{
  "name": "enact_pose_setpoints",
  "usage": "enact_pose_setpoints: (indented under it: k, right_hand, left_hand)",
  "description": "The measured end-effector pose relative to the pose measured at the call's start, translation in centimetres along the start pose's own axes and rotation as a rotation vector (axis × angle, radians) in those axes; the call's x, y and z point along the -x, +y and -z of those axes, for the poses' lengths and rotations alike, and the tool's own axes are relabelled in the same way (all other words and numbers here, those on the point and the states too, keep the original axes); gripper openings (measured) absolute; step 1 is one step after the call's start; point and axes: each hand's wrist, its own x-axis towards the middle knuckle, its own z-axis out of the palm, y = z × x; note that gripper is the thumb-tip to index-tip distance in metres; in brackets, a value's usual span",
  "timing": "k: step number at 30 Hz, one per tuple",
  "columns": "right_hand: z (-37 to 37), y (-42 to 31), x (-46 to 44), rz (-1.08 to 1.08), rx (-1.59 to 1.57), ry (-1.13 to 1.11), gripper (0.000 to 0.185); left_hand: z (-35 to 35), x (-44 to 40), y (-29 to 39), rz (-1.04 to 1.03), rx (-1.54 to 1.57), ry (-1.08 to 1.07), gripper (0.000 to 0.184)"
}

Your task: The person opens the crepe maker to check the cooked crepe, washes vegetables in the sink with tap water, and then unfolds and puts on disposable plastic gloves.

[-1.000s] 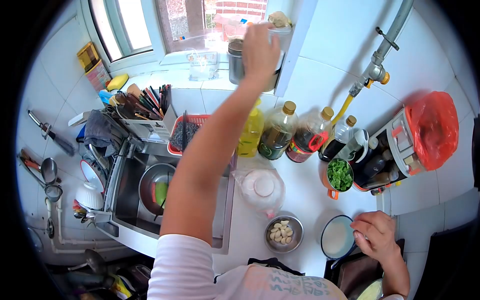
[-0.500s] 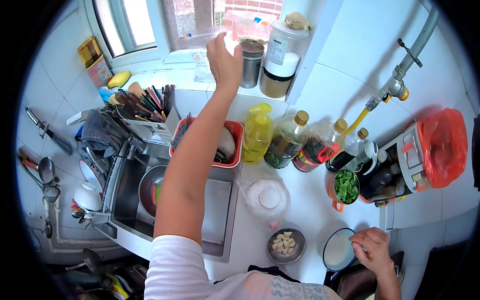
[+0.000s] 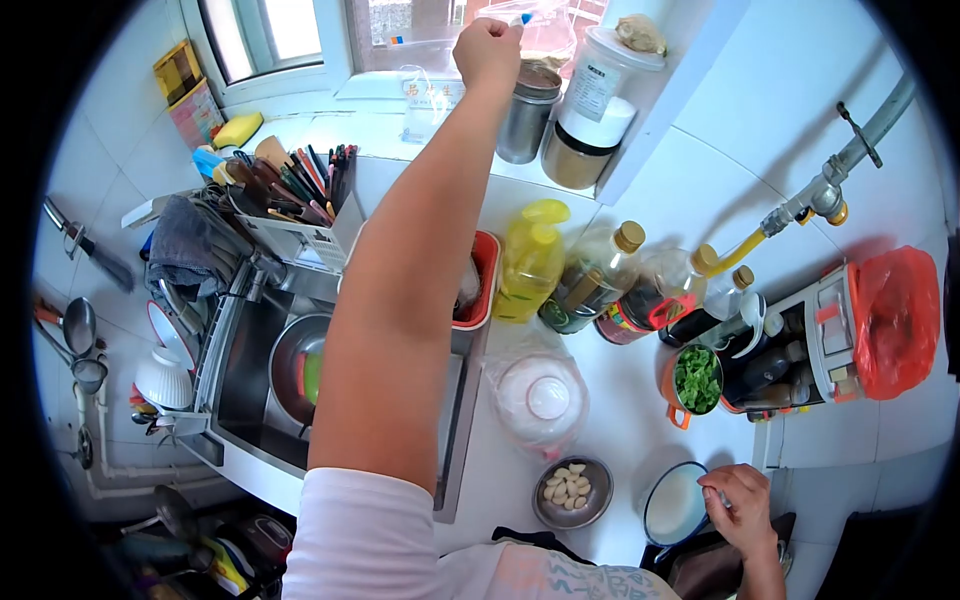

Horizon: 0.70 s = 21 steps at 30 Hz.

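Observation:
My left hand (image 3: 489, 55) reaches up to the window ledge, its fingers closed in a pinch at the top edge of a clear plastic zip bag (image 3: 552, 38). The bag's contents are hard to make out. Just below the hand stands a metal canister (image 3: 527, 125). At the lower right, my right hand (image 3: 742, 506) has its fingers curled together over the rim of a blue-rimmed white bowl (image 3: 672, 508) with something whitish inside. A metal bowl of peeled garlic cloves (image 3: 570, 488) sits to the left of it.
My forearm crosses above the sink (image 3: 245, 375) and partly hides a red basket (image 3: 486, 275). Sauce bottles (image 3: 592, 275) and a yellow soap bottle (image 3: 530, 265) line the wall. A bagged white bowl (image 3: 540, 400) and an orange pot of chopped greens (image 3: 697, 380) stand on the counter.
My left hand has moved up and right, and its spread fingers have closed on the zip bag's edge. My right hand stays at the bowl's rim. The view has shifted slightly.

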Motion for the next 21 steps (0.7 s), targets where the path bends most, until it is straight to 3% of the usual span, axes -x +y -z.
enact_pose_setpoints:
  k: [3, 6, 8, 10, 13, 16, 19, 21]
  right_hand:
    - [-0.4, 0.0, 0.0, 0.002, 0.009, -0.003, 0.009]
    - [-0.8, -0.3, -0.4, 0.016, 0.006, 0.001, 0.008]
    - [-0.9, -0.5, -0.5, 0.006, -0.015, 0.002, 0.008]
    - [-1.1, -1.4, -0.8, -0.03, -0.005, 0.014, 0.007]
    - [-1.3, -1.4, -0.7, -0.053, -0.017, 0.002, 0.006]
    - [-1.1, -1.4, -0.6, -0.082, -0.035, -0.006, 0.006]
    - [-1.2, -0.7, -0.2, -0.04, -0.031, 0.028, 0.007]
    - [-1.5, 0.3, 0.7, -0.044, -0.028, 0.014, 0.008]
  left_hand:
    - [-0.2, 0.0, 0.5, 0.124, 0.337, 0.083, 0.011]
    - [-1.6, -1.6, -2.4, -0.059, 0.156, 0.169, 0.011]
    - [-1.2, -0.1, -0.5, -0.195, 0.062, 0.252, 0.012]
    - [-1.1, 0.2, 0.3, -0.22, -0.005, 0.205, 0.011]
    - [-2.2, -0.4, 0.7, 0.038, 0.44, 0.121, 0.011]
    - [-2.4, -0.4, 2.9, 0.138, 0.506, 0.071, 0.012]
    - [-5.6, -2.8, 0.6, -0.098, 0.39, 0.252, 0.013]
    - [-5.7, -3.3, 0.6, 0.051, 0.692, 0.114, 0.009]
